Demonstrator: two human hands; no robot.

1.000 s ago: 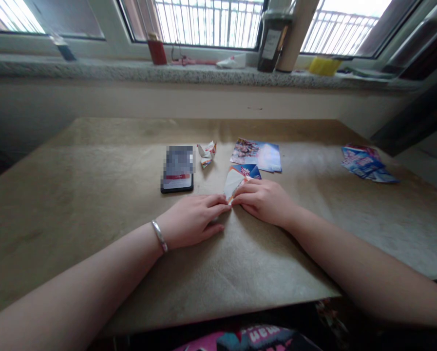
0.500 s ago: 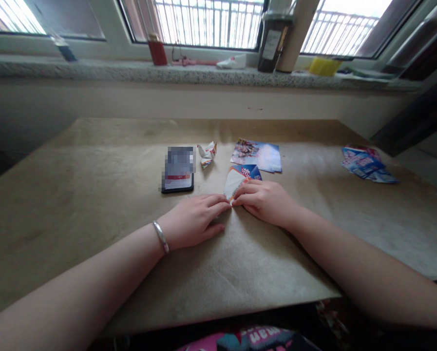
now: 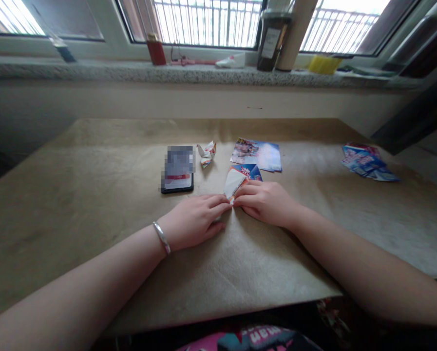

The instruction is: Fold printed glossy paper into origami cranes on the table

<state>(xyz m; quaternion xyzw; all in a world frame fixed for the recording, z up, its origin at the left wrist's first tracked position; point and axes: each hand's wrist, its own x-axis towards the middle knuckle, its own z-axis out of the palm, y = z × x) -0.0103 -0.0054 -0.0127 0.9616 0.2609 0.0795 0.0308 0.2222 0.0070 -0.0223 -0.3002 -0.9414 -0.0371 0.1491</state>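
One partly folded paper [image 3: 233, 182] lies on the tabletop [image 3: 94, 195] under the fingertips of both hands, right of the phone [image 3: 178, 184] and just on the near side of the picture sheets [image 3: 265, 152]. Its white, orange-edged flap is turned over while a blue printed part shows beyond, so the folding looks partway done; how many folds remain cannot be told. One small folded piece [image 3: 206, 155] stands beside the phone, untouched.

The left hand [image 3: 196, 220] is palm down, fingers stretched, thumb apart, fingertips at the paper's near tip. The right hand [image 3: 267, 202] curls inward with fingertips on the paper; whether it pinches or merely presses is unclear.
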